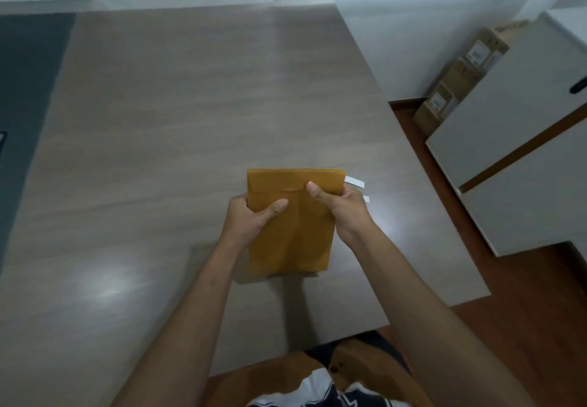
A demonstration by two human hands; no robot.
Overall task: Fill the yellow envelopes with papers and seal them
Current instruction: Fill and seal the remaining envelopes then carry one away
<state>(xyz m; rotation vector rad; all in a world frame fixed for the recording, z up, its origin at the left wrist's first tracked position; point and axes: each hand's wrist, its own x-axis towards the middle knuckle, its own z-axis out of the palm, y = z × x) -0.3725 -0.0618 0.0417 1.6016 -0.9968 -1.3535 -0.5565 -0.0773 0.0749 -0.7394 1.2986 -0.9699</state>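
Hands are seen gripping a stack of yellow envelopes (293, 216) from both sides, held above the tabletop (178, 114) near its front right part. The left hand (251, 219) is closed on the stack's left edge, with its thumb laid across the front face just below the flap line. The right hand (336, 203) is closed on the upper right edge, with its thumb pressed at the flap's lower border. The stack is held with its top edge tilted away from the person, and several layered edges can be made out along that top. The flap of the front envelope is shown folded down; whether it is stuck cannot be told.

Two small white strips (355, 182) are seen just beside the right hand, partly hidden behind it; whether they lie on the tabletop or are attached to the stack cannot be told. A shadow is cast on the grey wood-grain surface below the stack.

Beyond the tabletop's right edge, a white cabinet (508, 140) is set on the reddish-brown floor (521, 311), and brown cardboard boxes (457, 79) are stacked against the wall behind it.
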